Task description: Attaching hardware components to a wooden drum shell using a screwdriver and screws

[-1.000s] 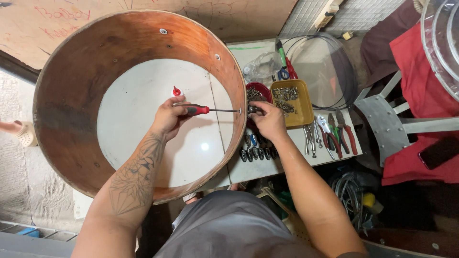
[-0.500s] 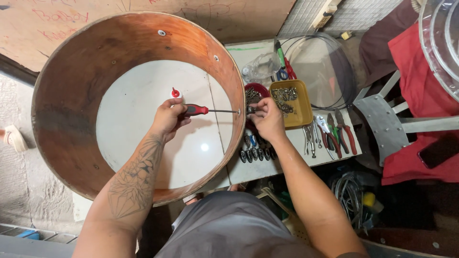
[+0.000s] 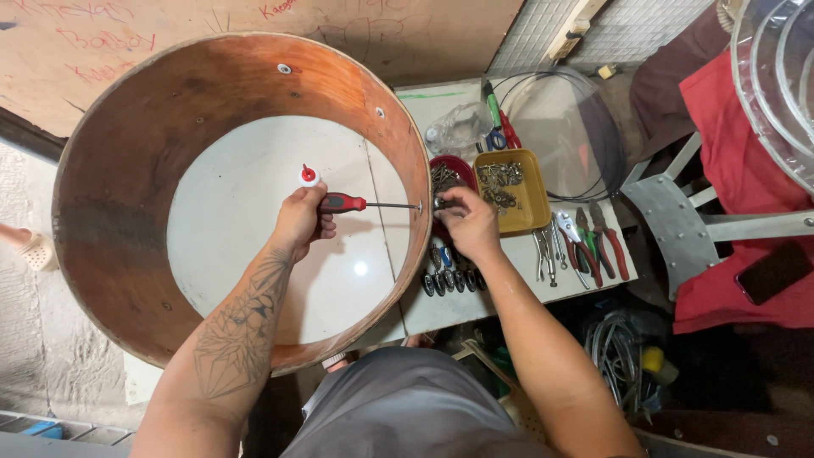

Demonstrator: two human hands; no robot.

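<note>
A large round wooden drum shell point(image 3: 127, 203) stands on a white table. My left hand point(image 3: 298, 219) is inside the shell and grips a red-and-black-handled screwdriver point(image 3: 343, 203). Its shaft lies level, and the tip meets the shell's right wall. My right hand point(image 3: 465, 222) is outside that wall, opposite the tip, with fingers pinched on a small metal fitting point(image 3: 441, 203) against the wood. A small red-and-white cap point(image 3: 309, 175) sits on the table inside the shell, just above my left hand.
A yellow tray point(image 3: 534, 208) and a red bowl point(image 3: 454, 165) hold metal hardware right of the shell. Pliers point(image 3: 585, 242) and several lugs point(image 3: 449, 280) lie on the table. A metal stool point(image 3: 687, 225), red cloth point(image 3: 746, 170) and coiled cables point(image 3: 619, 356) stand right.
Both hands keep their grips at the shell's right wall. The left hand and screwdriver have barely shifted.
</note>
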